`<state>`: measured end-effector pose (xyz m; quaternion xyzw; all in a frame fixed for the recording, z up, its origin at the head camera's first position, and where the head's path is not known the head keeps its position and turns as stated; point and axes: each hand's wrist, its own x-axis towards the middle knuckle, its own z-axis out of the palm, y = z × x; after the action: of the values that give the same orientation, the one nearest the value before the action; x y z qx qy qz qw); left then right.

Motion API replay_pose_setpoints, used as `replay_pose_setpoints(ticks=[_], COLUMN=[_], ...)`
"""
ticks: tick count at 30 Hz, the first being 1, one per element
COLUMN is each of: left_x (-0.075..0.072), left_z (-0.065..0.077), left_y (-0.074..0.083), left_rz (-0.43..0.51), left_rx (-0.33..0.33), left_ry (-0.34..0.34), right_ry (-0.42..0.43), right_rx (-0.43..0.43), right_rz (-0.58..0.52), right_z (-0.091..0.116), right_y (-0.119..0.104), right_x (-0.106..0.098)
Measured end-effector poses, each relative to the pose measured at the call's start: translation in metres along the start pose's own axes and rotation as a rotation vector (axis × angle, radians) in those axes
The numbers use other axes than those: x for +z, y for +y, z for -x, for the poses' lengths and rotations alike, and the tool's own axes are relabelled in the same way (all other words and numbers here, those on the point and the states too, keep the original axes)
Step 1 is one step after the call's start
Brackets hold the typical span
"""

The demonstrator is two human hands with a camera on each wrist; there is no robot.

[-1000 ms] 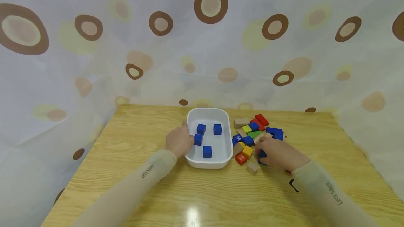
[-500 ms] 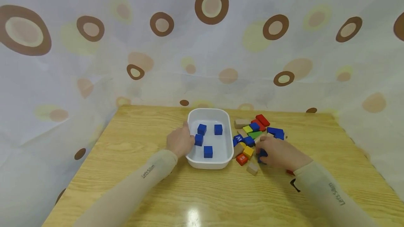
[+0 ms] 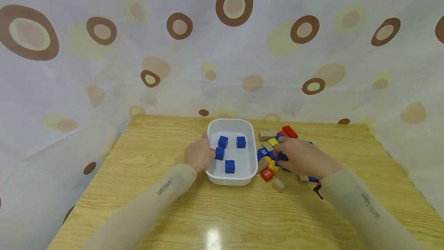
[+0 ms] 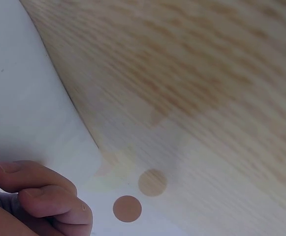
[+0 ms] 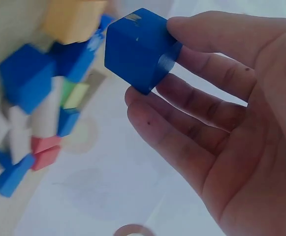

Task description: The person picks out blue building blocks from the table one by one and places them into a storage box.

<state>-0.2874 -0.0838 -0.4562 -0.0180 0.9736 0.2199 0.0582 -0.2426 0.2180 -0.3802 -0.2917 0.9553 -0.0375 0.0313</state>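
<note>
My right hand (image 3: pixel 305 157) pinches a blue cube (image 5: pixel 140 49) between thumb and fingertips, above the heap of blocks in the head view. Pale scuffs mark the cube's top in the right wrist view. On the left, my left hand (image 3: pixel 199 153) holds the near-left side of a white plastic tub (image 3: pixel 245 169), thumb over the rim. Curled fingers (image 4: pixel 54 199) lie beside the tub's outer wall (image 4: pixel 34 88) in the left wrist view. Several blue cubes, one of them a blue cube (image 3: pixel 229 166) at the front, rest apart on the tub's floor.
Right of the tub lies a heap of mixed blocks, including a plain wooden block (image 3: pixel 268 135), a long red block (image 3: pixel 290 131) and a red lettered block (image 3: pixel 267 174). My right hand covers part of it. Patterned sheeting (image 3: pixel 249 61) rises behind the wooden table (image 3: pixel 149 142).
My right hand has risen a little and moved left with the blue cube, uncovering a wooden and a blue block near its wrist. My left hand stays at the tub's side.
</note>
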Motion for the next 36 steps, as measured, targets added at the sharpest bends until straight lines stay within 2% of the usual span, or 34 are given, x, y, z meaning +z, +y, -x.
replay_pose_setpoints(ticks=[5, 18, 22, 29, 36], left_x=[0.000, -0.003, -0.002, -0.001, -0.003], left_z=[-0.001, 0.001, 0.001, 0.001, 0.000], left_y=[0.001, 0.000, -0.001, -0.002, -0.001], left_rz=[-0.011, 0.012, 0.010, 0.018, 0.004], left_rx=[0.004, -0.003, -0.001, 0.001, 0.013], left_ry=[0.010, 0.000, 0.004, 0.008, 0.002], right_ry=[0.031, -0.027, -0.029, -0.072, -0.103], right_rx=[-0.036, -0.050, -0.080, -0.072, -0.120], right_rz=[-0.012, -0.032, -0.028, -0.061, -0.026], right_z=[-0.012, -0.055, -0.071, -0.098, -0.118], right_y=[-0.016, -0.050, -0.056, -0.065, -0.072], right_x=[-0.013, -0.031, -0.030, -0.028, -0.024])
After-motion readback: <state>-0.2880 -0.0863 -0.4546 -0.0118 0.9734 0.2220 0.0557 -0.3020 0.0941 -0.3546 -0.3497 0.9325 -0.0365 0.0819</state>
